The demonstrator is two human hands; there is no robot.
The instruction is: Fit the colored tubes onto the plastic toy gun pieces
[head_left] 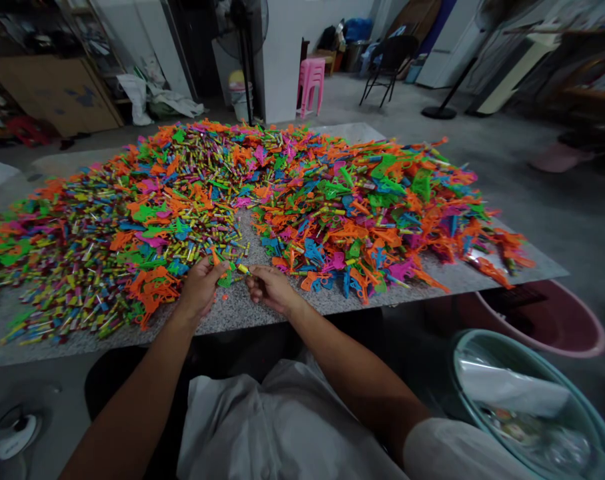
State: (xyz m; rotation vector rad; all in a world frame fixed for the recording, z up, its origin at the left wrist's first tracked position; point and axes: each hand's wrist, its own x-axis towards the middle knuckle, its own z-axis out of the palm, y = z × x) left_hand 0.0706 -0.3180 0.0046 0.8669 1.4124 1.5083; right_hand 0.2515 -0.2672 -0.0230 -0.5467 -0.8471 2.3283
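Observation:
My left hand (202, 285) is closed on a small green plastic piece (225, 278) near the front edge of the grey speckled table (262, 310). My right hand (269, 287) pinches a small yellow tube (243, 269) and holds it against the green piece. Both hands meet in the bare gap between two heaps. A heap of small coloured tubes (97, 227) covers the left of the table. A heap of orange, green, blue and pink plastic gun-shaped pieces (372, 213) covers the right.
A pink basin (547, 320) stands on the floor at the right under the table edge. A teal tub with a clear bag liner (527, 400) is nearer me. Behind the table are a fan stand (247, 60), a pink stool (311, 83) and a black chair (389, 63).

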